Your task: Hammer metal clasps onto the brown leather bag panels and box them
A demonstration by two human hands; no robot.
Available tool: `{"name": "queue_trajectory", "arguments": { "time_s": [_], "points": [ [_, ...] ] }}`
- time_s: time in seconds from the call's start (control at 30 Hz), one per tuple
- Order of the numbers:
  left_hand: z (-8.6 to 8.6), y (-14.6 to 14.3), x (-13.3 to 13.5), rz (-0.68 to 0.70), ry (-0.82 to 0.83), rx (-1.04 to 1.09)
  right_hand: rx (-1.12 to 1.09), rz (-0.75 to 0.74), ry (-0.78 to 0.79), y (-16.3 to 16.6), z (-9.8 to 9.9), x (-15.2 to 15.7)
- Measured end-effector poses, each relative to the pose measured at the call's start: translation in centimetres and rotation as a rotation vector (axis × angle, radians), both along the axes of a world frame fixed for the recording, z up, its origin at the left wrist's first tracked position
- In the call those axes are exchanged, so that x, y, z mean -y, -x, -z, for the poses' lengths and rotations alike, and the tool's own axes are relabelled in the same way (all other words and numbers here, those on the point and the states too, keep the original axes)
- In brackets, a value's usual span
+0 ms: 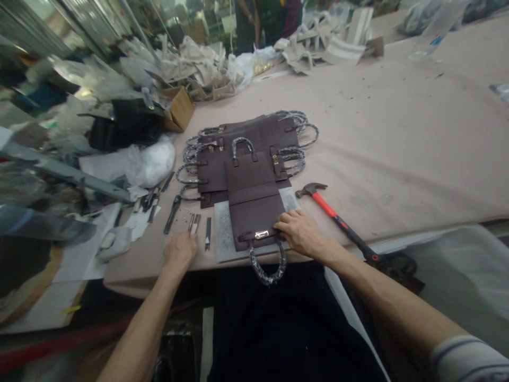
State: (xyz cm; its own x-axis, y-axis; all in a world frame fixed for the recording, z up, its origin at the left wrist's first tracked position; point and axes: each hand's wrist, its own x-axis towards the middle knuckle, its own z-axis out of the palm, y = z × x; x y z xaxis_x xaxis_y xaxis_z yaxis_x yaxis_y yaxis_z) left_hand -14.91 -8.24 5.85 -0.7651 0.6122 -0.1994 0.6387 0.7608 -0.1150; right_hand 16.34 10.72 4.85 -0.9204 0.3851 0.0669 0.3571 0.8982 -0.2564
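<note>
A dark brown leather bag panel (254,199) lies flat in front of me, its near end over a grey slab (223,233). Near its lower edge is a shiny metal clasp plate (261,234), and a plastic-wrapped handle (269,275) hangs over the table edge. My right hand (299,232) grips the panel's right edge beside the clasp, fingertips on top. To the left, my left hand (181,249) is curled down on the table by small metal punches (195,223); whatever its fingers hold is hidden. A dark flat tool (208,233) lies between that hand and the slab.
More brown bag panels (210,178) with wrapped handles are stacked behind. A hammer (332,213) with a red and black handle lies to the right. Another dark tool (172,215), a cardboard box (178,109) and plastic bags sit left. Beige pieces (318,45) are heaped at the back.
</note>
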Motion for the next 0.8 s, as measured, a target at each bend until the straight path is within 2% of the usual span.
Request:
{"name": "queue_trajectory", "arguments": {
  "time_s": [0.1,0.2,0.3,0.4,0.5,0.63,0.7,0.8],
  "points": [
    [-0.4,-3.2,-0.8,0.202,-0.135,-0.020,0.101,-0.113,-0.022,0.7,-0.8,-0.4],
    [-0.9,-7.4,-2.3,0.540,-0.259,0.076,0.192,-0.199,-0.048,1.3,-1.3,-0.6],
    [-0.9,-10.5,-3.9,0.827,-0.219,0.121,0.246,-0.256,-0.114,1.7,-1.4,-0.4],
    [-0.6,-11.8,-5.2,0.985,-0.130,0.066,0.263,-0.269,-0.171,1.8,-1.4,0.1],
    [-0.4,-12.1,-5.8,1.078,-0.092,0.005,0.236,-0.247,-0.180,1.4,-1.1,0.4],
    [0.2,-10.8,-5.4,1.162,-0.119,0.014,0.089,-0.215,-0.091,0.3,0.1,-0.3],
    [1.0,-9.1,-4.6,1.222,-0.209,0.075,0.020,-0.252,-0.034,-0.3,0.7,-0.9],
    [2.7,-6.4,-3.0,1.354,-0.463,0.183,-0.022,-0.345,0.003,-1.0,1.3,-1.4]
  ]
}}
